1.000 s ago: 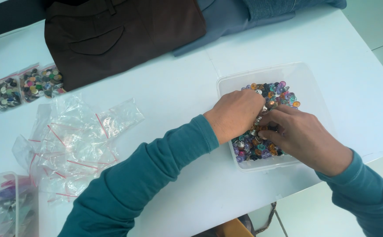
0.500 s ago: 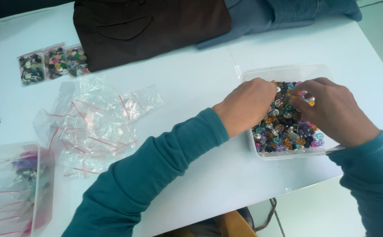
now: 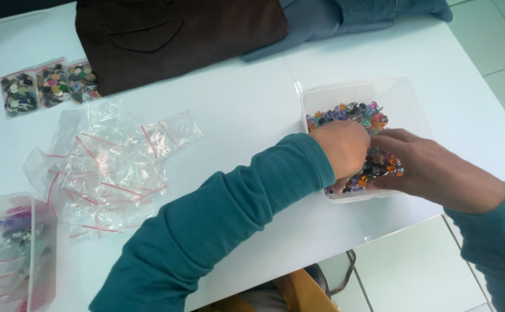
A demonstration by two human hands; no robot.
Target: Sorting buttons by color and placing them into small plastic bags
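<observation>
While over tub (image 3: 402, 98), both hands (image 3: 345, 151) (image 3: 431, 167) touch beads (image 3: 356, 118).

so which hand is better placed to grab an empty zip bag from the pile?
Left, probably. Both hands are in the clear tub of beads, but the left hand lies on the side facing the bag pile; the right hand would have to cross over it.

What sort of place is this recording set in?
Probably a small craft or packing workspace, not a kitchen: a white table on a tiled floor, a clear tub of coloured beads that both hands dig into, a heap of empty zip bags, and three filled bags.
</observation>
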